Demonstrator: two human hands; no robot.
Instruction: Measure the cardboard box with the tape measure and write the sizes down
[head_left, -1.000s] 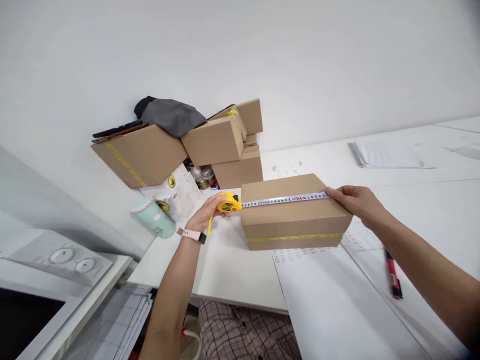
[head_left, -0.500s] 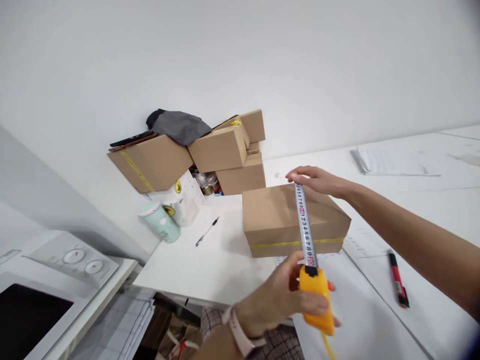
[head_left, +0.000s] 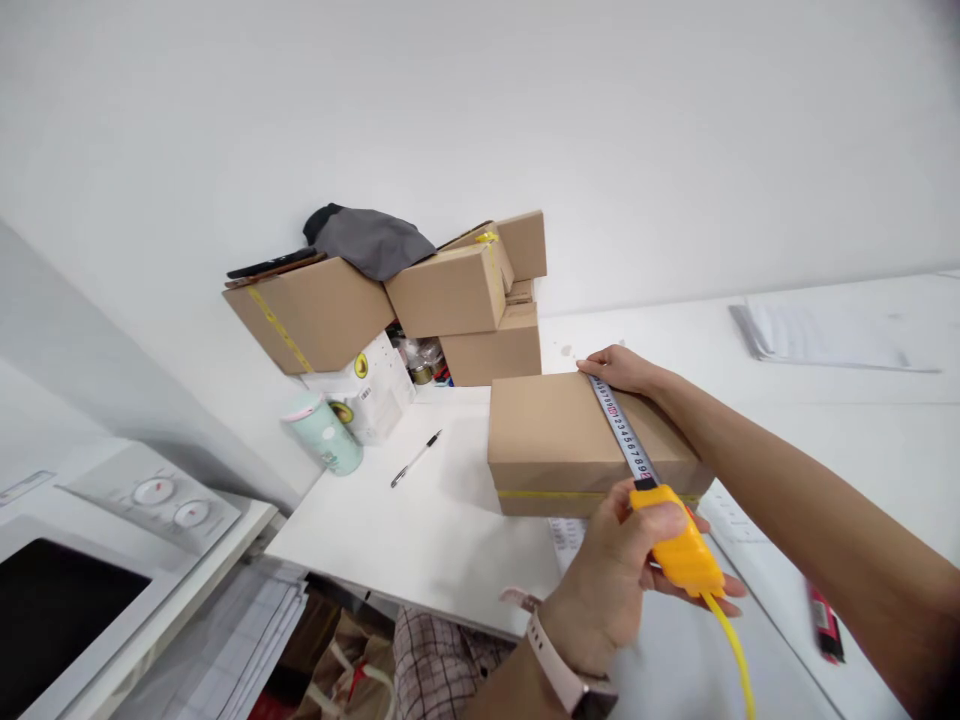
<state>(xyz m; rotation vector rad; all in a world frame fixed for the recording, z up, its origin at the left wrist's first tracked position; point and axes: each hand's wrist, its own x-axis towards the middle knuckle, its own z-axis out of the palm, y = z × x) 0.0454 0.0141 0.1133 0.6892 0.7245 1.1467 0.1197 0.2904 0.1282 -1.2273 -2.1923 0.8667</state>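
My left hand (head_left: 611, 560), with a pink-banded watch on its wrist, grips a yellow tape measure (head_left: 686, 545) at the near side of a closed cardboard box (head_left: 547, 415). The printed metal blade (head_left: 621, 430) runs out of the case and slants across the box's top. At the far edge my right hand (head_left: 619, 368) pinches the blade's end against the box; its tip is hidden under the fingers. Yellow tape lines the box's front. A yellow strap (head_left: 731, 640) hangs from the case.
Stacked cardboard boxes (head_left: 442, 295) with a grey cloth (head_left: 375, 240) on top stand at the back left. A mint tumbler (head_left: 326, 437) and a pen (head_left: 416, 460) are nearer. Papers (head_left: 832, 335) and a red marker (head_left: 825, 625) lie to the right; a microwave (head_left: 157, 505) sits at left.
My left hand has moved up and right with the tape measure's case, closer to the box. The blade has swung to a slant and less of it is out. My right hand stays at the far edge.
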